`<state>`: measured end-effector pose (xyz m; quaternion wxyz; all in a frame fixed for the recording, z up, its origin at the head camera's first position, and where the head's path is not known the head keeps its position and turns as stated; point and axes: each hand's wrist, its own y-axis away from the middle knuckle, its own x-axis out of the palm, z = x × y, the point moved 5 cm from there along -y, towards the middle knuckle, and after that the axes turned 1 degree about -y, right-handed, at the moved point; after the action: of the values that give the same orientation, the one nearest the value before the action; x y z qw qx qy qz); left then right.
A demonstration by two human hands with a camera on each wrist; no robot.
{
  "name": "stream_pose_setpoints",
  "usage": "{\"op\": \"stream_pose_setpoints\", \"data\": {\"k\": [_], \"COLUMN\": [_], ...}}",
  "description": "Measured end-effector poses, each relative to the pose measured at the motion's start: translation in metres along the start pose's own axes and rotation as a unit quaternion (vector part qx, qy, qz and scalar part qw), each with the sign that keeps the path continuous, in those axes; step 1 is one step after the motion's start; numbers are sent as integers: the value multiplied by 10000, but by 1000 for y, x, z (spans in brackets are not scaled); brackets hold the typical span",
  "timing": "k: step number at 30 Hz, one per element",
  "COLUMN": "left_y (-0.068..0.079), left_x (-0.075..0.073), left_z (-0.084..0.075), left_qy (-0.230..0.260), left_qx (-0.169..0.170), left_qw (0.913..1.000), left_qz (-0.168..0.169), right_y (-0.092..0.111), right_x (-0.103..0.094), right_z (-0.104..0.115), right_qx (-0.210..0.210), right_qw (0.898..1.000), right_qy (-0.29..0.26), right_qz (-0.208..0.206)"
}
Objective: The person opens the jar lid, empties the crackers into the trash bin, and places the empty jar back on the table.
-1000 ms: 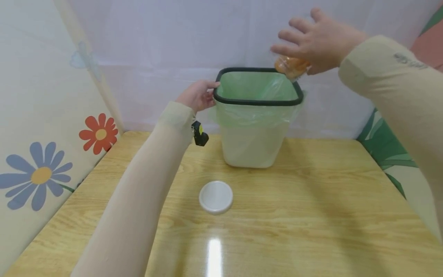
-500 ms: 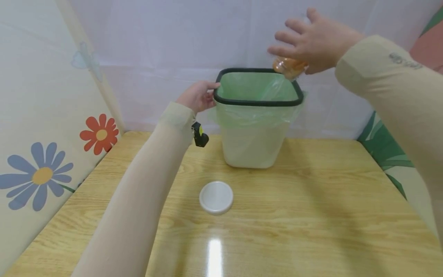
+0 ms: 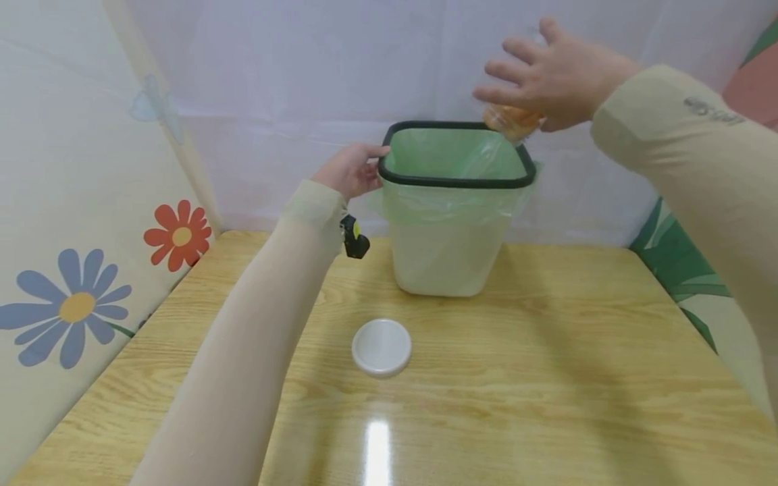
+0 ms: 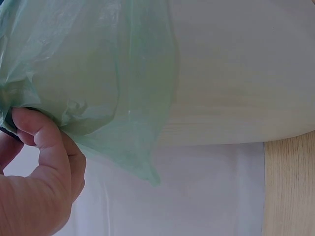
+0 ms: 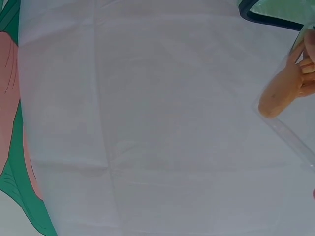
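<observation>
A pale trash can point(image 3: 446, 250) with a black rim point(image 3: 462, 181) and a green liner point(image 3: 425, 150) stands upright on the table. My left hand point(image 3: 351, 169) grips the rim at its left side, thumb on top. In the left wrist view, the fingers point(image 4: 47, 147) hold the rim where the liner folds over it. Above the can's right back corner, my right hand point(image 3: 556, 81) holds a tilted clear plastic jar point(image 3: 515, 123), its fingers spread. Tan, claw-like pieces point(image 5: 283, 91) show through the jar in the right wrist view.
A round white lid point(image 3: 381, 346) lies on the wooden table point(image 3: 516, 378) in front of the can. A white cloth point(image 3: 304, 67) hangs behind. Flower-patterned panels point(image 3: 75, 307) stand along the left side, and a green leaf print point(image 3: 681, 256) is at the right.
My right hand with the jar shifts slightly left and then back right over the can. The left hand keeps its grip on the rim.
</observation>
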<state>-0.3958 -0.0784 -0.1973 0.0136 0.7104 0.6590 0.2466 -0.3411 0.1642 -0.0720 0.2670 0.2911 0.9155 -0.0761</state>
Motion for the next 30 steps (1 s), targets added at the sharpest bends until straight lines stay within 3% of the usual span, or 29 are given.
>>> {"op": "stream_pose_setpoints", "data": {"k": [30], "left_y": [0], "left_x": [-5], "left_z": [-1], "left_qy": [39], "left_qx": [75], "left_qw": [9998], "left_qz": [-185], "right_y": [0], "right_x": [2], "right_z": [-6], "right_qx": [284], "right_qw": [9995], "right_qy": [-65], "right_qz": [118]}}
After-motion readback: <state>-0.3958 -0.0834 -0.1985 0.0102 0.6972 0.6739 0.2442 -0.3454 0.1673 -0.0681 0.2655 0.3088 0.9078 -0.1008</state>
